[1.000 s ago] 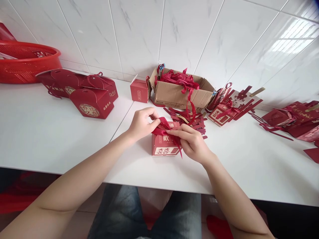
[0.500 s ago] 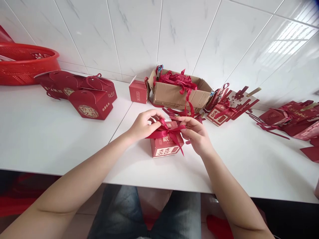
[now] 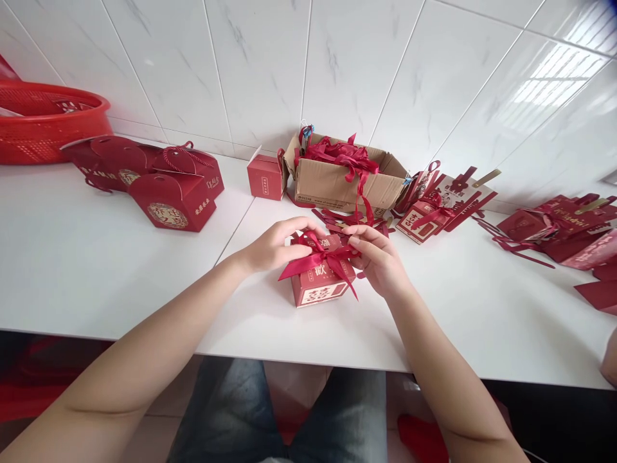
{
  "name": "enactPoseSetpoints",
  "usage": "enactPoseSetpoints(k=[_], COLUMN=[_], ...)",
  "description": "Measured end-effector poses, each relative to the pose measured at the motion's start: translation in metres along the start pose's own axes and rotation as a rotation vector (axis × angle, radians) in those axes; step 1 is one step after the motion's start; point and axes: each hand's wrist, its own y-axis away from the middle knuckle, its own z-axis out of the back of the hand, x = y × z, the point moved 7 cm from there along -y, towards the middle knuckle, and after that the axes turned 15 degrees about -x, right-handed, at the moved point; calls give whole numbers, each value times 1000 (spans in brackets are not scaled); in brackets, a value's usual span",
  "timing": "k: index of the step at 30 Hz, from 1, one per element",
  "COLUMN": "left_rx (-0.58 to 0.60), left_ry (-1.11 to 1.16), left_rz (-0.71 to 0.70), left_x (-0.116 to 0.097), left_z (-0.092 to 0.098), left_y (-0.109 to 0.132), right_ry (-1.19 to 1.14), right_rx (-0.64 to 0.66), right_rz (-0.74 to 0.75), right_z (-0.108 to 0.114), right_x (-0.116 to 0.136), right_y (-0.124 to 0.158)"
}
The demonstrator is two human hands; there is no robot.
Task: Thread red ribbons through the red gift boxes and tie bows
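A small red gift box [image 3: 315, 296] with pale printed characters sits on the white table in front of me. A dark red ribbon [image 3: 326, 258] is tied in a bow across its top, tails hanging over the front. At the box's left back corner is my left hand [image 3: 272, 245], its thumb and fingers parted around the bow's left loop; the fingertips are partly hidden behind the loop. On the other side my right hand [image 3: 380, 257] pinches the bow's right part between thumb and fingers.
Behind the box stands an open cardboard carton [image 3: 347, 183] of red ribbons, with loose strips [image 3: 332, 218] before it. Red boxes [image 3: 176, 199] and a red plastic basket [image 3: 53, 125] are at left. More boxes [image 3: 421, 218] stand at right. Part of another person's hand [image 3: 610, 360] shows at the right edge.
My left thumb has come away from the fingers and dropped lower, so the left loop and tail show more. My right hand stays at the bow's right side. The other person's hand shows more.
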Motion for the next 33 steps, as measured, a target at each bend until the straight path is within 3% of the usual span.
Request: enactPoseSetpoints(k=[3, 5, 10, 18, 33], left_rx=[-17, -85, -230, -224, -191], left_ry=[123, 52, -177, -269, -215], left_rz=[83, 97, -53, -200, -112], left_x=[-1, -2, -13, -26, -15], left_z=[-2, -4, -6, -11, -13], left_y=[1, 2, 5, 10, 7], right_ry=[-3, -8, -28, -42, -38], right_rx=[30, 41, 51, 78, 34], right_rz=[-3, 1, -6, 12, 84], right_z=[-2, -4, -4, -8, -2], right_x=[0, 1, 2, 4, 6], right_y=[1, 2, 3, 7, 4])
